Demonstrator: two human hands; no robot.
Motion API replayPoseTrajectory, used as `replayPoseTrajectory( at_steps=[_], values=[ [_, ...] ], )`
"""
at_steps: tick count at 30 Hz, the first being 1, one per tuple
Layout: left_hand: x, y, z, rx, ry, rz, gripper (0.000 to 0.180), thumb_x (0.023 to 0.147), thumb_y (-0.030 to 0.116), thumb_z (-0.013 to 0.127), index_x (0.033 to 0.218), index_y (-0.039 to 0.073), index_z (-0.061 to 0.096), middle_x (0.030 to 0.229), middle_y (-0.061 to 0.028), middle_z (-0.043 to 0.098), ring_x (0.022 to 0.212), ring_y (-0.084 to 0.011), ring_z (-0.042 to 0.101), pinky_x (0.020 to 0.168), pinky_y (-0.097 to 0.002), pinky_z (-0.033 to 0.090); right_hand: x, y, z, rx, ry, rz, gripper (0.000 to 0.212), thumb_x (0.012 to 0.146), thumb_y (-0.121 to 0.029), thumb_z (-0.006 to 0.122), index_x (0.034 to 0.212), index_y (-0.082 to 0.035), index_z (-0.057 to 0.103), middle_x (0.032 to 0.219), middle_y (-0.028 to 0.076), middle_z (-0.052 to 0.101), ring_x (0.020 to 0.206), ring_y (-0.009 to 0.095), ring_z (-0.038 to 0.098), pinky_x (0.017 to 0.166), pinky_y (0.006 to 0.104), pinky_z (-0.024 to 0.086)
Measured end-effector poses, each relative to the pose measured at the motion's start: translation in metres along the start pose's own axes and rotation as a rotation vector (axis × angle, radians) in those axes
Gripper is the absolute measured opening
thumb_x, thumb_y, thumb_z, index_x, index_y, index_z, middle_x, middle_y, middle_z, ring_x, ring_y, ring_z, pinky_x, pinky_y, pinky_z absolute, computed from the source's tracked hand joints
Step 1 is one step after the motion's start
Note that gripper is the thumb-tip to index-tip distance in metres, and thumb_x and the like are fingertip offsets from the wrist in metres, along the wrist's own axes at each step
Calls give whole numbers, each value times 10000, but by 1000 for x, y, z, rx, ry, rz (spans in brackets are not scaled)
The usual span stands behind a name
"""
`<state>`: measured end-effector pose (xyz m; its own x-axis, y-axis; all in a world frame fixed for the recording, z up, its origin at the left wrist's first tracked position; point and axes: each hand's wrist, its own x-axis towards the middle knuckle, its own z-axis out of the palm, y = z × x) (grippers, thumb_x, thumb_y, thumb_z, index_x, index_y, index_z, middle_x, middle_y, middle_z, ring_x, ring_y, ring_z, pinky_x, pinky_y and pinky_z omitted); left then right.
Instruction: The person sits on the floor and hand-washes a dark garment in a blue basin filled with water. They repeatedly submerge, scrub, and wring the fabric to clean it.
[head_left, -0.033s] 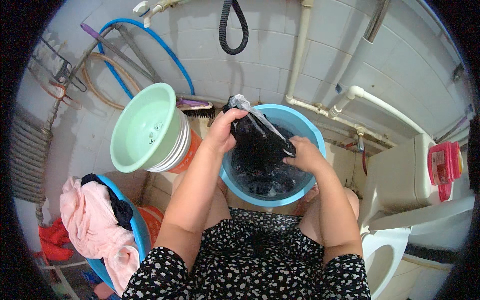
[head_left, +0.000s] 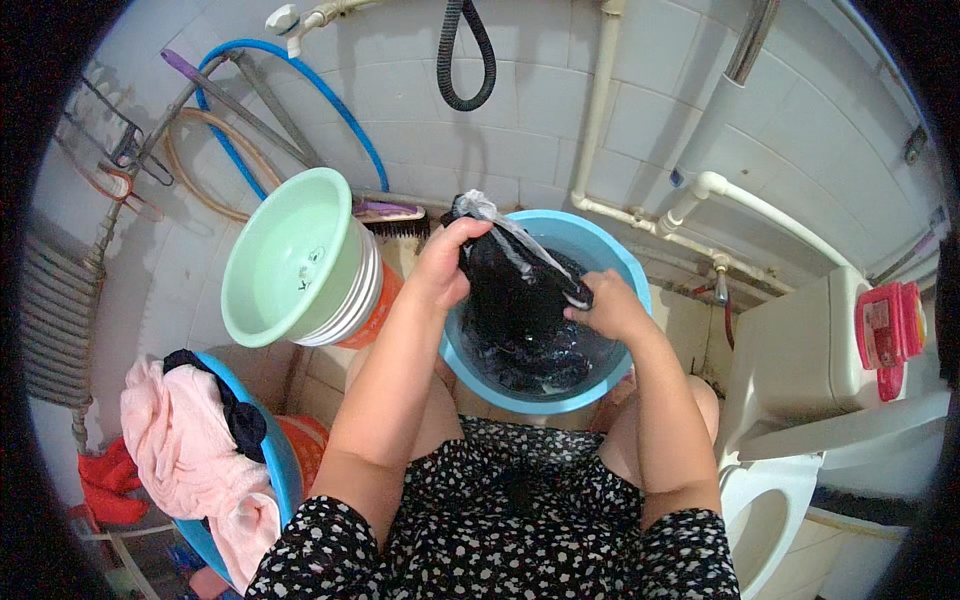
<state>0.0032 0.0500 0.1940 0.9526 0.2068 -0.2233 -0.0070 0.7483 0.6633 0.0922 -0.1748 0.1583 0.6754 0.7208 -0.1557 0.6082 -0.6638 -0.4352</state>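
A wet black garment (head_left: 515,290) with a whitish-grey edge is stretched between my hands over a light blue basin (head_left: 628,270). My left hand (head_left: 447,262) grips its upper left end, thumb on top. My right hand (head_left: 608,305) pinches the edge at the basin's right side. The lower part of the cloth hangs down into dark water (head_left: 590,355) with some foam on it. How much of the cloth lies under the water is hidden. My bare forearms reach forward over my knees, on either side of the basin.
Left of the basin, a pale green basin (head_left: 262,255) rests on stacked buckets (head_left: 365,305). Nearer, a blue tub (head_left: 285,465) holds pink cloth (head_left: 190,430) and dark cloth. A broom (head_left: 395,215) and blue hose (head_left: 345,110) stand behind. A toilet (head_left: 790,370) is at right.
The black garment's folds have shifted a little between my hands, and the water surface looks different. Both hands keep their grip, nearly in the same place.
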Motion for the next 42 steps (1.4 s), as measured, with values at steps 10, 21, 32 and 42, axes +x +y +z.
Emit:
replayPoseTrajectory(
  at_steps=[10, 21, 32, 42],
  values=[
    [24, -11, -18, -112, 40, -103, 261, 855, 286, 613, 948, 43, 637, 961, -83, 664, 875, -226, 633, 819, -378, 500, 8, 4, -10, 1688, 174, 240, 495, 768, -136, 671, 1223, -56, 494, 1019, 62, 605, 920, 151, 570, 822, 309, 464],
    [9, -81, 8, -89, 257, 2, 291, 854, 409, 578, 923, 127, 592, 841, -25, 599, 777, -157, 575, 700, -332, 470, 7, -89, 34, 333, 697, -216, 229, 770, -303, 647, 709, -84, 628, 742, 128, 625, 686, 322, 614, 594, 419, 478],
    [35, -105, -26, -284, 85, -109, 276, 854, 341, 560, 723, 98, 572, 699, -14, 564, 629, -172, 559, 592, -327, 439, 13, -101, 37, 472, 745, -244, 158, 744, -125, 682, 679, -40, 564, 679, 153, 588, 633, 339, 595, 581, 359, 476],
    [22, -78, 13, 167, 219, -239, 507, 844, 447, 570, 1178, 68, 529, 1119, -94, 593, 1027, -229, 558, 884, -402, 421, 32, -44, 20, 970, 402, 163, 397, 823, -332, 652, 1048, -8, 599, 941, 154, 644, 841, 224, 602, 783, 335, 458]
  ],
)
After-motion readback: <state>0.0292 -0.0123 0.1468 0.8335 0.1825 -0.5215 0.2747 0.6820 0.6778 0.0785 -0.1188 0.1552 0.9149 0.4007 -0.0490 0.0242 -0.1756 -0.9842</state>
